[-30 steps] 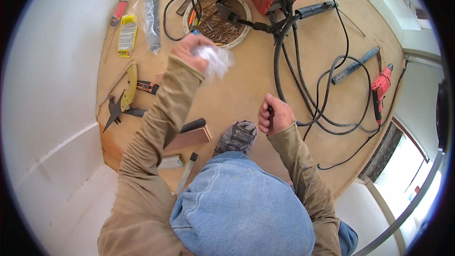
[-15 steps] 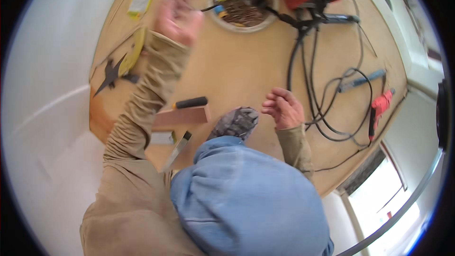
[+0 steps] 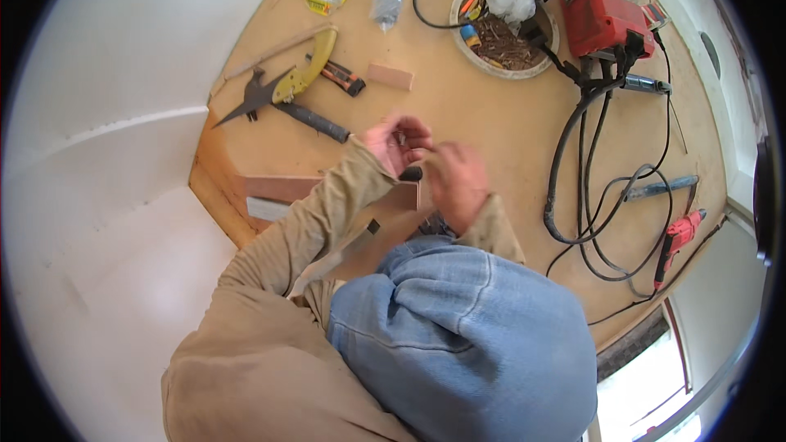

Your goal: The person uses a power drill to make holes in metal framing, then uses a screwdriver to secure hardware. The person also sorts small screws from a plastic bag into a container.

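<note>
My left hand (image 3: 397, 144) is cupped palm up above the bench, its fingers curled round something small that I cannot make out. Close against its fingertips is my right hand (image 3: 460, 183), smeared by motion, so its grip is unclear. Under my left wrist lies a reddish-brown wooden board (image 3: 282, 187). The black handle (image 3: 412, 173) of a tool shows partly behind that hand. A flat strip with a dark end (image 3: 352, 245) lies nearer my knee, half covered by my left sleeve.
On the left lie a yellow-handled hand saw (image 3: 309, 70), a hammer (image 3: 315, 121), a utility knife (image 3: 342, 78) and a small wood block (image 3: 390, 76). A round tub (image 3: 509, 72) of screws stands ahead beside a red power tool (image 3: 604, 4). Looped cables (image 3: 585, 233) and a red drill (image 3: 679, 237) are at the right.
My left hand has come back from the far left, down toward my body. My right hand has moved left to meet it. The view has shifted, and the saw and knife show fully.
</note>
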Demonstrator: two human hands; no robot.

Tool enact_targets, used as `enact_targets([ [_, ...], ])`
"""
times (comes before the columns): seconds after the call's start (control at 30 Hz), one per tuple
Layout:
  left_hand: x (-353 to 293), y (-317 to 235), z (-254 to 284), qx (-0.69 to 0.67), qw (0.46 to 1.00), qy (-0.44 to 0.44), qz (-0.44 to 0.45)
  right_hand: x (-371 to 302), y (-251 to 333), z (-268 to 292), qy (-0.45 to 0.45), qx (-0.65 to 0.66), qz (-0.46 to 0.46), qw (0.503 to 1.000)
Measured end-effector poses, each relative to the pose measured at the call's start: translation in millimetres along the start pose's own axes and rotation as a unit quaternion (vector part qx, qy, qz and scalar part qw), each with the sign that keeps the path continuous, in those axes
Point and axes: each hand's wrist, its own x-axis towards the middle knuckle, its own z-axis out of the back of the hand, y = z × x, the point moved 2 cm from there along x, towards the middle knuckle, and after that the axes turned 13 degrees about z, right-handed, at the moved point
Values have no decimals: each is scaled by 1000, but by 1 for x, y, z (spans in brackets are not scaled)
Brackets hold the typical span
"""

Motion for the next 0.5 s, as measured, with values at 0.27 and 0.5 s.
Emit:
enact_targets([
  [0.27, -28, -53, -44, -27, 987, 153, -51, 10, 9, -56, 220, -99, -62, 969],
  [0.5, 47, -46, -91, 62, 958, 278, 25, -19, -23, -30, 147, -21, -142, 979],
])
